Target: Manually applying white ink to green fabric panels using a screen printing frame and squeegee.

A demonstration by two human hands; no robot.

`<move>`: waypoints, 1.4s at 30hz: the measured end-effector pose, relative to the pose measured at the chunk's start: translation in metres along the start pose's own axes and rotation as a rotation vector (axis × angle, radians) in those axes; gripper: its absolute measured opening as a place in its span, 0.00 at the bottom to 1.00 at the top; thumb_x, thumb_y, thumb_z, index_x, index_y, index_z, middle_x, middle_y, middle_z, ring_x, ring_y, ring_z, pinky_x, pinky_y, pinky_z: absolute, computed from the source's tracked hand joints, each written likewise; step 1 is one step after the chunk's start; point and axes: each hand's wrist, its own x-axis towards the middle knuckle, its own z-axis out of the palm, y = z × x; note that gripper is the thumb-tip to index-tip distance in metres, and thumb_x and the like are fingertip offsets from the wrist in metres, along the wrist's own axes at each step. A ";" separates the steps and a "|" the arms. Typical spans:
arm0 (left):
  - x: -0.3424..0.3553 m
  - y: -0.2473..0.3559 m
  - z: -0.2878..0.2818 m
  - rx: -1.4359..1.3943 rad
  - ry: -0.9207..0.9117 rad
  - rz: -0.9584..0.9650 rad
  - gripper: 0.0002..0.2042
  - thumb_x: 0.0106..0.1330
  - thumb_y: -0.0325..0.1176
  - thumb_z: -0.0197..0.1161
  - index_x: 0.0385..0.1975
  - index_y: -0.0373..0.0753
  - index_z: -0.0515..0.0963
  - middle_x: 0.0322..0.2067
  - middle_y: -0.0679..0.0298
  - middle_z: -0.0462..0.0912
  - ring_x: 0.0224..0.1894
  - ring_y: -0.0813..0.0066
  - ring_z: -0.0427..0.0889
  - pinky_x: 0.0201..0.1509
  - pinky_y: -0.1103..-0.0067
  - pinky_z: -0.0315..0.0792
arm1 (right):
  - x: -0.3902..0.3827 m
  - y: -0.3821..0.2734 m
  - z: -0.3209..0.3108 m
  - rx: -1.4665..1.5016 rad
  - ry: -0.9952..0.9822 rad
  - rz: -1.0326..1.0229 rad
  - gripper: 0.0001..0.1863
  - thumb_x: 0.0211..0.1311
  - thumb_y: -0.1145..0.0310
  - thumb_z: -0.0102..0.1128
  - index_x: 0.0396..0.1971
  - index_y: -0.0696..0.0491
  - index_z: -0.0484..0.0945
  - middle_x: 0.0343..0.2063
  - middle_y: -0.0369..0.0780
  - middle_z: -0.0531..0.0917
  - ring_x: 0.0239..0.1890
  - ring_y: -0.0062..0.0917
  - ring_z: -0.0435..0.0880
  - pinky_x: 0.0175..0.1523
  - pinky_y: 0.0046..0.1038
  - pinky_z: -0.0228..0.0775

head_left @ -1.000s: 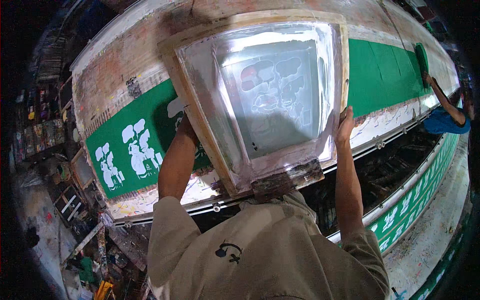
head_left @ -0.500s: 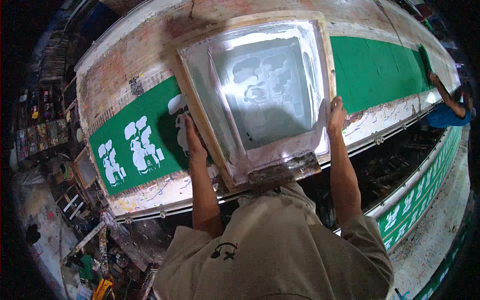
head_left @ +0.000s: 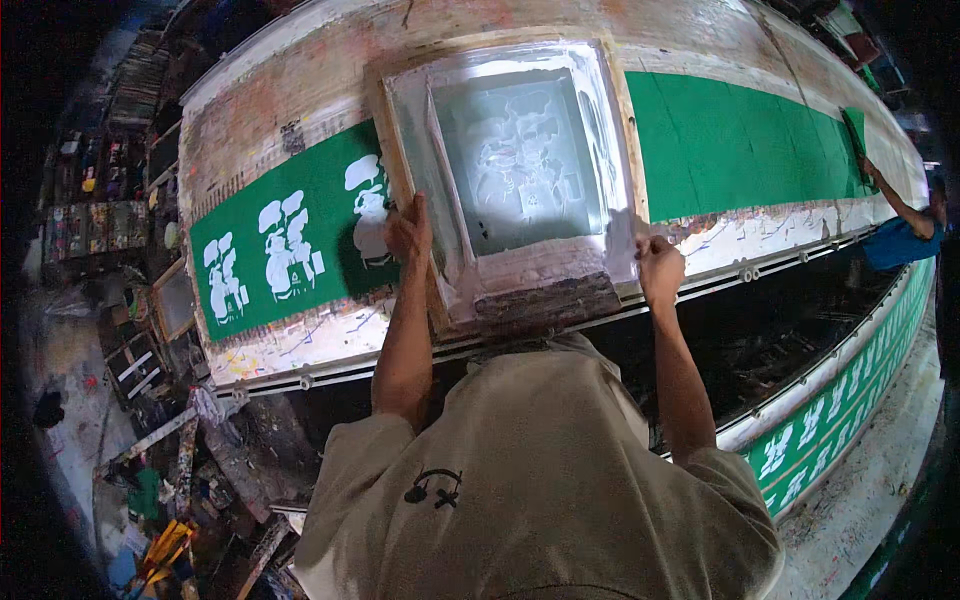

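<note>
A wooden-framed printing screen [head_left: 620,130] lies flat over the green fabric strip [head_left: 740,150], its pale mesh [head_left: 520,150] carrying a figure pattern. My left hand [head_left: 408,228] is closed round the frame's left side, low down. At the frame's right side, near its lower corner, my right hand [head_left: 660,270] is curled with the fingertips against the edge; its exact grip is partly hidden. A dark, stained strip [head_left: 545,305] runs along the screen's near end. Left of the screen, white printed figures [head_left: 288,245] show on the green fabric, one partly covered by the frame.
The long table [head_left: 300,60] has a rail [head_left: 310,382] along its near edge. Another person [head_left: 900,240] in blue stands far right, a hand at a green piece on the table. A second table with printed green fabric [head_left: 810,430] lies lower right. Clutter [head_left: 170,540] covers the lower left floor.
The screen has shifted left and turned slightly straighter over the fabric. My left hand has wrapped round its side; my right hand has slid lower and curled its fingers.
</note>
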 end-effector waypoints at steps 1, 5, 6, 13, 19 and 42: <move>0.001 -0.009 0.008 -0.043 0.027 0.018 0.37 0.67 0.67 0.64 0.39 0.26 0.83 0.32 0.44 0.88 0.39 0.45 0.89 0.43 0.58 0.80 | -0.015 -0.004 -0.007 -0.030 -0.097 -0.075 0.17 0.66 0.56 0.72 0.37 0.58 0.89 0.28 0.45 0.89 0.33 0.39 0.90 0.43 0.36 0.79; 0.006 -0.014 0.017 -0.319 -0.004 -0.034 0.33 0.69 0.62 0.65 0.41 0.28 0.84 0.36 0.47 0.90 0.43 0.48 0.89 0.47 0.63 0.79 | -0.058 -0.024 0.005 -0.078 -0.450 -0.843 0.20 0.56 0.57 0.77 0.43 0.55 0.86 0.48 0.44 0.82 0.56 0.38 0.81 0.56 0.39 0.75; 0.006 -0.008 0.013 -0.387 -0.016 -0.050 0.32 0.70 0.61 0.65 0.42 0.29 0.84 0.37 0.48 0.90 0.44 0.49 0.89 0.48 0.64 0.79 | -0.066 -0.025 0.010 -0.203 -0.470 -0.876 0.19 0.55 0.59 0.76 0.42 0.54 0.86 0.49 0.44 0.81 0.57 0.38 0.80 0.56 0.40 0.74; -0.004 0.037 -0.020 0.139 -0.061 -0.190 0.31 0.68 0.62 0.64 0.38 0.33 0.86 0.36 0.53 0.90 0.42 0.51 0.87 0.49 0.61 0.76 | -0.080 -0.037 0.036 -0.218 -0.254 -0.987 0.15 0.53 0.66 0.73 0.42 0.48 0.86 0.49 0.39 0.81 0.55 0.35 0.80 0.55 0.42 0.71; 0.005 0.020 -0.004 0.068 0.016 -0.074 0.33 0.67 0.67 0.62 0.35 0.34 0.86 0.33 0.50 0.88 0.39 0.45 0.85 0.49 0.56 0.74 | -0.063 -0.062 0.010 -0.190 -0.254 -0.979 0.14 0.52 0.67 0.74 0.41 0.46 0.86 0.45 0.32 0.86 0.51 0.29 0.84 0.55 0.38 0.74; -0.010 0.052 -0.033 -0.046 -0.127 -0.202 0.24 0.68 0.51 0.70 0.42 0.30 0.81 0.30 0.46 0.87 0.35 0.46 0.88 0.42 0.58 0.79 | 0.160 -0.207 0.099 -0.183 0.077 -1.024 0.18 0.55 0.69 0.70 0.49 0.47 0.87 0.45 0.36 0.86 0.51 0.37 0.83 0.53 0.39 0.77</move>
